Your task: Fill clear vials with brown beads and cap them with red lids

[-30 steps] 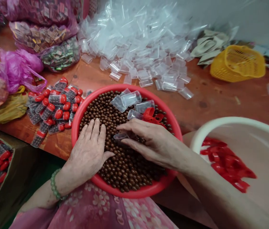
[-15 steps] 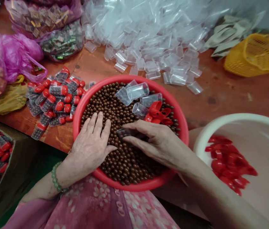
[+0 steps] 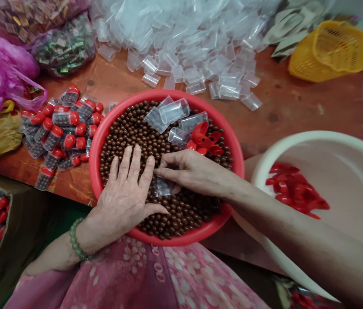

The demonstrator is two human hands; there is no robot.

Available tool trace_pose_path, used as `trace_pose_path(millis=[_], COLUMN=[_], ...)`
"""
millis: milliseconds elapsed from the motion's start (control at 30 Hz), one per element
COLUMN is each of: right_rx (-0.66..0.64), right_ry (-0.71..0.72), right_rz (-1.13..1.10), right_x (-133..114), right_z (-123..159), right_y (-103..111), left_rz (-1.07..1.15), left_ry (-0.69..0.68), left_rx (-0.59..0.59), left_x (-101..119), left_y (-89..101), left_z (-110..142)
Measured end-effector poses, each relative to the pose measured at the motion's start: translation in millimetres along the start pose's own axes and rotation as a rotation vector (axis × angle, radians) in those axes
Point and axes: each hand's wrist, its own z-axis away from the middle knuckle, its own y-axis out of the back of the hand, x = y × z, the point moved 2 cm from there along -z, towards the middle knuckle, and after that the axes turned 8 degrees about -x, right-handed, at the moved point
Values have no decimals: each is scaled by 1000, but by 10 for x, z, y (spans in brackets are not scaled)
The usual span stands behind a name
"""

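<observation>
A red basin (image 3: 241,165) full of small brown chocolate balls (image 3: 130,128) sits in front of me. My left hand (image 3: 125,186) lies flat on the balls at the left, fingers spread, holding nothing. Close to its thumb and index finger, my right hand (image 3: 192,171) is closed around a small clear plastic cup (image 3: 162,187), tilted low against the balls. The fingers partly cover this cup, so how full it is cannot be seen. Several loose clear cups (image 3: 175,110) and red caps (image 3: 203,139) rest on the balls at the basin's far right.
Filled, red-capped containers (image 3: 52,137) are piled left of the basin; more lie in a box (image 3: 7,231) below. A heap of clear cups (image 3: 184,51) covers the back. At right stand a white tub (image 3: 345,139) with red caps and a yellow basket (image 3: 336,56). Bags (image 3: 7,73) lie left.
My right hand has turned over the balls and brought the cup's visible part lower, closer to my left thumb. My left hand stays flat on the balls. The whole view has shifted slightly.
</observation>
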Motion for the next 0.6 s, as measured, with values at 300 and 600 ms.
trace_pose_path(millis=[300,600], right_rx=[-171,-224], right_ry=[-67,147], right_rz=[-236,-377], right_x=[-26,-64], right_z=[-91,-50], right_y=[111,-39], left_rz=[85,620], left_ry=[-77,-256], left_rx=[122,408], left_x=[-52,-159], left_y=[50,212], left_z=[-151,-180])
